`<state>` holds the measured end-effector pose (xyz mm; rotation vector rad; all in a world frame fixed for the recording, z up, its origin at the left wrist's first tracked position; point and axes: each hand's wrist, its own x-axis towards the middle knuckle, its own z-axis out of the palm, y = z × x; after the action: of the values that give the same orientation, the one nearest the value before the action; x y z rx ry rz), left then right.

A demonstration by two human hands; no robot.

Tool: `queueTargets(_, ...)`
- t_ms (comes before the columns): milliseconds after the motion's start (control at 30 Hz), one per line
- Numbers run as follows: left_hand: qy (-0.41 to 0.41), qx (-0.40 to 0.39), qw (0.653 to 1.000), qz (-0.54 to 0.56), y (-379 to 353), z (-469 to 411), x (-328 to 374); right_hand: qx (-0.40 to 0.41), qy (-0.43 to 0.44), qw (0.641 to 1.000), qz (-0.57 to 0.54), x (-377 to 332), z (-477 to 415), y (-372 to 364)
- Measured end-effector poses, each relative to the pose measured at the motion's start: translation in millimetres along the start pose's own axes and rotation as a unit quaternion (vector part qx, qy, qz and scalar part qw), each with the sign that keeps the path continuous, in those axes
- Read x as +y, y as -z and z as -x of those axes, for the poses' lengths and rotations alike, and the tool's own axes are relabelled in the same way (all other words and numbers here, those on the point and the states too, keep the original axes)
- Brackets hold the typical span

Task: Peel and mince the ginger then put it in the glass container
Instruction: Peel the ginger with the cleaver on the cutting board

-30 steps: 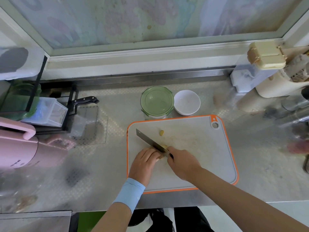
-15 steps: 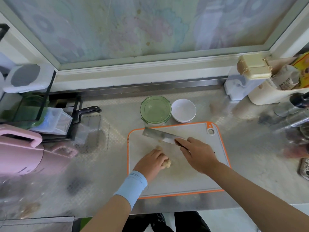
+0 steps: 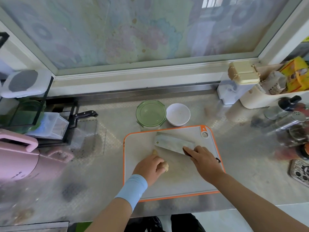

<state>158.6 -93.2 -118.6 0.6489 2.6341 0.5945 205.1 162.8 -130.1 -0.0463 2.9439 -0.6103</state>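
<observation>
Now the left hand point(image 3: 150, 168) has its fingers curled down over the ginger point(image 3: 165, 166), holding it on the cutting board point(image 3: 184, 183) near the board's middle. A small piece point(image 3: 155, 151) of ginger lies loose just beyond the knuckles. The right hand point(image 3: 204, 163) grips the cleaver point(image 3: 173, 143) at its dark handle, with one finger laid forward on the blade. The blade shows its broad side upward and sits apart from the ginger, toward the far edge of the board. Whether it rests on the board or is held just above it, I cannot tell.

As I judge it, the ginger is still one lump, so the cutting has barely begun. To do this step well, the lump should sit on its flattest side so it does not roll. The left fingertips should tuck back behind the knuckles, which then guide the blade. The edge has to turn downward before it comes across. Thin slices first, then strips, then a rocking chop, would give an even mince.

The glass container point(image 3: 151, 113) stands just past the board's far edge. It appears to have its green lid on, so that would need to come off before filling. A white bowl point(image 3: 178, 114) stands right beside it and could be mistaken for the target. A black-handled knife point(image 3: 87, 113) lies well to the left, near a pink appliance point(image 3: 16, 156). Shakers point(image 3: 292, 118) crowd the right end of the counter point(image 3: 242, 173), clear of the board.
</observation>
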Motion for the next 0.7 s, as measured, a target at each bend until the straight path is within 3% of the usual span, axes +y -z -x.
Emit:
queueTargets(167, 0.025, 0.13, 0.991, 0.032, 5, -9, 5, -0.028, -0.067, 0.997, -0.02, 12, 9, 3)
queueTargets(367, 0.116, 0.065, 0.991, -0.007, 12, -38, 8, -0.045, -0.096, 0.994, 0.023, 8, 9, -2)
queueTargets(567, 0.136, 0.025, 0.99, 0.007, 18, -42, -10, -0.044, -0.096, 0.991, 0.086, -8, 0, 7)
queueTargets(700, 0.143, -0.015, 0.989, 0.015, 27, -40, -22, 0.005, -0.024, 0.998, 0.066, -33, -28, 6)
